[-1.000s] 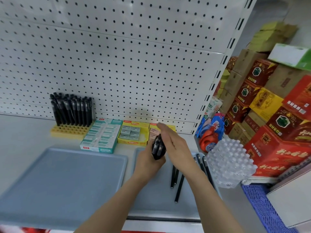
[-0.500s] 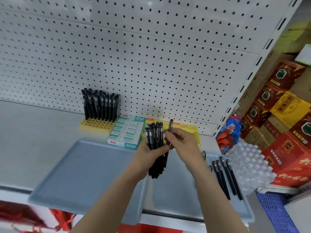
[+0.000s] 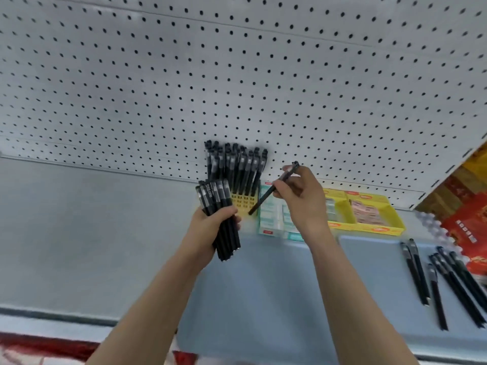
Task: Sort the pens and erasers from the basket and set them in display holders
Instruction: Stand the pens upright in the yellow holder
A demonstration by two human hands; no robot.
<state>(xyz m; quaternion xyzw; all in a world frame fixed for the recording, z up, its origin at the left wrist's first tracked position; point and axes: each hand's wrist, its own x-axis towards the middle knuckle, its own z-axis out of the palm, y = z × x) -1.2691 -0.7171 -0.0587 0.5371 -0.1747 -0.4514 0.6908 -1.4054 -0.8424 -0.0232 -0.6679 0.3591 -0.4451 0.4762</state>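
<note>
My left hand (image 3: 210,227) grips a bundle of black pens (image 3: 218,204), held upright just left of the yellow pen holder (image 3: 243,201). Several black pens (image 3: 237,167) stand in that holder against the pegboard. My right hand (image 3: 300,198) pinches a single black pen (image 3: 271,191), tilted with its lower tip just above the holder's front right corner. Several loose black pens (image 3: 442,280) lie on the blue-grey tray (image 3: 382,299) at the right. A teal eraser box (image 3: 274,222) and yellow eraser display boxes (image 3: 369,214) stand right of the holder.
A white pegboard wall (image 3: 237,88) backs the grey shelf (image 3: 92,233). Another blue-grey tray (image 3: 250,299) lies under my forearms. Red cartons (image 3: 463,219) and a white plastic crate (image 3: 432,227) sit at the far right.
The view has swung left and closer to the holder. My right hand drew one pen out of the bundle and carried it over to the yellow holder; my left hand raised the bundle beside it.
</note>
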